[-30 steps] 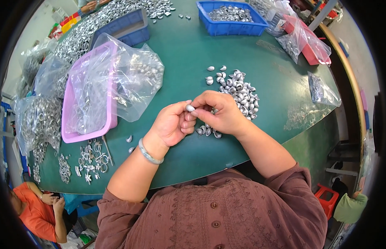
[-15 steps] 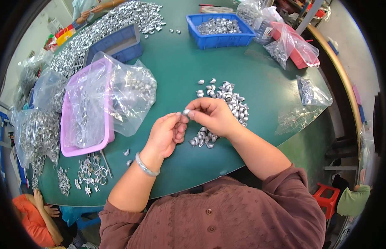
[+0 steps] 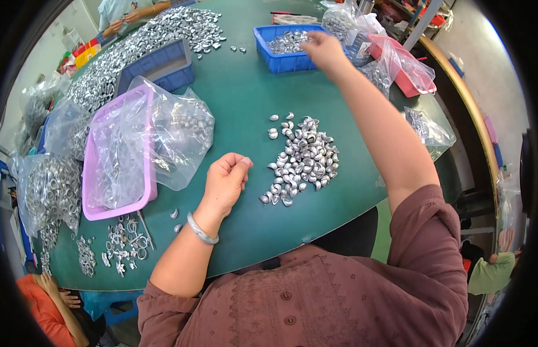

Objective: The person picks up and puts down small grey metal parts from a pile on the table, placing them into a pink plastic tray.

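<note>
My right arm stretches far forward, and my right hand (image 3: 327, 51) is over the right part of a blue plastic tray (image 3: 292, 63) holding small silver metal pieces. Its fingertips bend close together above them, slightly blurred; whatever they pinch cannot be made out. Nearer to me, my left hand (image 3: 225, 179) hovers over the table with curled fingers and the thumb pressed to the index finger. Anything inside that pinch is too small to name. Right of it lies a pile of curved, shell-like silver pieces (image 3: 306, 159), with a few loose ones at its upper left.
A lilac basket (image 3: 147, 194) with plastic bags stands left on the green table (image 3: 240, 104). Behind it are an empty dark-blue tray (image 3: 188, 72) and a large silver heap (image 3: 182, 26). Rings and small parts (image 3: 127, 240) lie front left. A pink tray (image 3: 416, 87) stands far right. Co-workers sit nearby.
My right hand has left my left hand and reached forward to the blue tray, uncovering the pile. The small silver piece between both hands no longer shows. My left hand stayed almost in place.
</note>
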The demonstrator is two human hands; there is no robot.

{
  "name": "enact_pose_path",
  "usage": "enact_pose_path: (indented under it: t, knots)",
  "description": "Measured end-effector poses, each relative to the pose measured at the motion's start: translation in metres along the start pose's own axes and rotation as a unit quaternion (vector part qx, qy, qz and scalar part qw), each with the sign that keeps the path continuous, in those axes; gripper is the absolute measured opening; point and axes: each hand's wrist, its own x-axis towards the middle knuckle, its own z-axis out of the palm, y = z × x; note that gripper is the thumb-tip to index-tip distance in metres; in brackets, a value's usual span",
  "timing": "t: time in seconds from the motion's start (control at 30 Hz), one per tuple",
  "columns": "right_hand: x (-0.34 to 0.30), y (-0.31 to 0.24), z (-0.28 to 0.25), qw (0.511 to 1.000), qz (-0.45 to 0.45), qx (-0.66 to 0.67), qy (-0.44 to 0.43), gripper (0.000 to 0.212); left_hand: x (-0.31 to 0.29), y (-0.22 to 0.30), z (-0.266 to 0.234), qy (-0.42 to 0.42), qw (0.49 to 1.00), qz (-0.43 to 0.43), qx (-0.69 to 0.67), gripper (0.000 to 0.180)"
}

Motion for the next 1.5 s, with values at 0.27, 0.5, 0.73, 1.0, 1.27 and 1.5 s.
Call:
enact_pose_path:
  t: [0.27,0.5,0.73,1.0,1.27,1.5]
  knots:
    - [-0.120,-0.015,0.033,0.873,-0.290,-0.175,-0.351,0.012,-0.001,-0.001,-0.006,0.009,1.000,0.013,0.017,0.013]
    - [-0.127,-0.011,0.035,0.883,-0.292,-0.204,-0.306,0.011,-0.001,-0.001,-0.002,-0.005,0.999,0.017,0.027,0.012]
    - [-0.140,-0.028,0.037,0.922,-0.233,-0.059,-0.304,0.013,-0.001,0.000,-0.003,0.000,1.000,0.012,-0.004,0.011]
    - [-0.185,-0.047,0.040,0.932,-0.201,0.192,-0.231,0.016,-0.008,0.003,0.002,0.016,0.993,0.097,-0.068,0.010]
    - [-0.196,-0.040,0.037,0.895,-0.090,0.341,-0.274,0.016,-0.014,0.005,0.006,-0.016,0.985,0.161,-0.054,0.013]
    - [-0.197,-0.039,0.037,0.903,-0.141,0.318,-0.251,0.015,-0.015,0.007,0.006,-0.035,0.983,0.170,-0.055,0.011]
